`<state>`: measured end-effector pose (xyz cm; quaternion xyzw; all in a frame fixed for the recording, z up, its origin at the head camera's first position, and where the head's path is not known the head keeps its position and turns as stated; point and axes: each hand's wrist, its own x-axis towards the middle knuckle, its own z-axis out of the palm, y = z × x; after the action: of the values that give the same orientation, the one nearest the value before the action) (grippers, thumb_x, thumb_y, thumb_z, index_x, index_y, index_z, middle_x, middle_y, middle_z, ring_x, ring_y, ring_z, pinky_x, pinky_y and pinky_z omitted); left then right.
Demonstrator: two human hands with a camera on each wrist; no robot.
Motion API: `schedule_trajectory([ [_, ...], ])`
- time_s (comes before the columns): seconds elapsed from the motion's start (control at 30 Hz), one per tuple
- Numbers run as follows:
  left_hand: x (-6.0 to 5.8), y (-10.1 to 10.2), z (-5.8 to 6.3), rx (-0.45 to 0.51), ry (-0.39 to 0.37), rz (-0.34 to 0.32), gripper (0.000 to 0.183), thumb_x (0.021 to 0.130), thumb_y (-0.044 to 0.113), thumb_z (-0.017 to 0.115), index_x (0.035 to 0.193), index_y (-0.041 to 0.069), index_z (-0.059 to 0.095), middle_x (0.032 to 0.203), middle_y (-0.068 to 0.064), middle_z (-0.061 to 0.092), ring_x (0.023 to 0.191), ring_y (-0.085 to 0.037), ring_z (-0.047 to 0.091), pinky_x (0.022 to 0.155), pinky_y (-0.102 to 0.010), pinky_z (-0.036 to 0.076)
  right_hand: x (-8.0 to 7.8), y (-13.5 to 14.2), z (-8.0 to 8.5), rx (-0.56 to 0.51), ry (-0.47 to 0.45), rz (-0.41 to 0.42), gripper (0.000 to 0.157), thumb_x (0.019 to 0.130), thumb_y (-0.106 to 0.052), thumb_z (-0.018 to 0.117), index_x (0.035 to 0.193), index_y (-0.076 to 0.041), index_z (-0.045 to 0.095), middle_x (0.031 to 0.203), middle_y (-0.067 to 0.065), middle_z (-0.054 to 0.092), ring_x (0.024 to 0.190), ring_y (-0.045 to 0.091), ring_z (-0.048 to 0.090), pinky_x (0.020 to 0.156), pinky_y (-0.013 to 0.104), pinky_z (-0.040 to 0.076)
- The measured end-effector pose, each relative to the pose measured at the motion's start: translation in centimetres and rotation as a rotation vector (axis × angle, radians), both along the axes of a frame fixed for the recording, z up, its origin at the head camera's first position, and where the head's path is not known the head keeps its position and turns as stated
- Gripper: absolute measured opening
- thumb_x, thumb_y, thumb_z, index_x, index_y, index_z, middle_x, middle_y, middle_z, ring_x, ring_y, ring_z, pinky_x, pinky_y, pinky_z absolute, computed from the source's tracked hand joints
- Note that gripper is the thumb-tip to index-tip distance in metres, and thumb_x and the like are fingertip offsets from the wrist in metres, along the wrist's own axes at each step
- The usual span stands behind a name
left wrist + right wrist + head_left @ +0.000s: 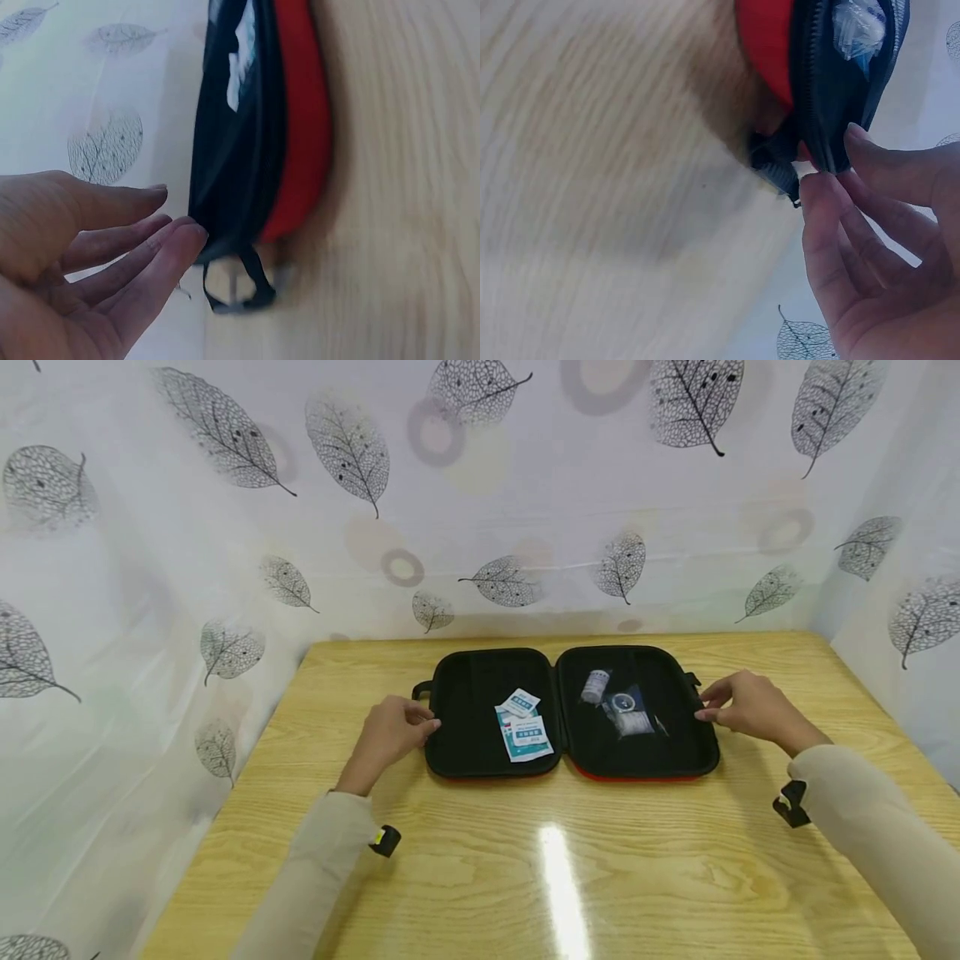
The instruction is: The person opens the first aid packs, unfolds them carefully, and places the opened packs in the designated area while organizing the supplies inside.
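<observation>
A black-lined zip case (pixel 491 660) with a red outer shell lies spread flat like a book on the wooden table. Several white and teal packets (pixel 522 727) are in its left half. In the right half are a small wrapped roll (pixel 595 687) and a clear plastic bag (pixel 628 714) with white contents. My left hand (pixel 393 731) is at the left rim by the strap handle (pixel 255 277); one fingertip touches the edge and the upper digit stands apart from it. My right hand (pixel 750 703) pinches the right rim between thumb and fingers, beside a black tab (pixel 776 161).
The wooden table (pixel 465 860) runs in front of the case and to both sides. Behind it hangs a pale curtain (pixel 480 518) with a leaf print, close to the table's back edge. Black wrist cameras (pixel 386 841) sit at both sleeves.
</observation>
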<state>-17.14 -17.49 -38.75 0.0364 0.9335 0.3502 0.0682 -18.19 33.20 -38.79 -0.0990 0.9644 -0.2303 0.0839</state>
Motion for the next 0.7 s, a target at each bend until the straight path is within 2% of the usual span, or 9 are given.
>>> schedule_trajectory([
  [0.2,-0.8,2.0,0.1,0.093,-0.032,-0.065,0.022,0.096,0.018,0.072,0.11,0.002,0.076,0.093,-0.009,0.075,0.072,-0.016,0.072,0.071,-0.034,0.061,0.2,0.1,-0.7,-0.061,-0.094,-0.054,0.051,0.092,-0.02,0.076,0.119,0.02,0.061,0.096,0.024,0.071,0.068,0.024,0.07,0.062,0.042,0.058],
  [0.43,-1.8,5.0,-0.4,0.157,-0.084,-0.081,0.018,0.096,0.016,0.072,0.108,0.004,0.077,0.087,-0.006,0.075,0.074,-0.016,0.072,0.073,-0.032,0.061,0.3,0.0,-1.5,-0.108,-0.106,-0.09,0.054,0.092,-0.023,0.076,0.119,0.021,0.06,0.097,0.026,0.071,0.073,0.024,0.07,0.064,0.041,0.059],
  [0.7,-2.7,7.7,-1.2,0.241,-0.164,-0.078,0.015,0.096,0.009,0.071,0.107,0.001,0.077,0.091,-0.008,0.075,0.077,-0.017,0.072,0.075,-0.031,0.061,0.6,0.0,-2.1,-0.131,-0.119,-0.142,0.062,0.094,-0.028,0.074,0.124,0.024,0.056,0.112,0.036,0.066,0.099,0.045,0.066,0.078,0.05,0.058],
])
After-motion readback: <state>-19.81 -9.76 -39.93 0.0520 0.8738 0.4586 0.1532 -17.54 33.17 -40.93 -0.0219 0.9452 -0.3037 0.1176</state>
